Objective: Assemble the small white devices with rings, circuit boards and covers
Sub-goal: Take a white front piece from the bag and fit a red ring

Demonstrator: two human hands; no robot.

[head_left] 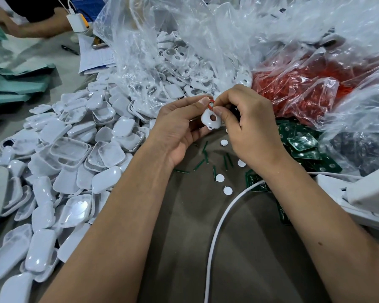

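Observation:
My left hand [179, 125] grips a small white device shell [210, 120] with a round hole in it, held above the table's middle. My right hand [245, 125] pinches a thin red ring [211, 104] at the top of that shell, thumb and forefinger closed on it. A heap of white covers [79, 154] spreads across the left. Red rings fill a clear bag [293, 90] at the right. Green circuit boards [302, 143] lie under plastic beside my right wrist. Small white discs [224, 142] and green strips [205, 154] dot the brown table.
A big clear bag of white shells [179, 60] stands behind my hands. A white cable [219, 226] curves over the table to a white box [370, 195] at the right. Another person's arms [31, 25], a charger [77, 22], papers [96, 55] and teal sheets [15, 82] occupy the far left.

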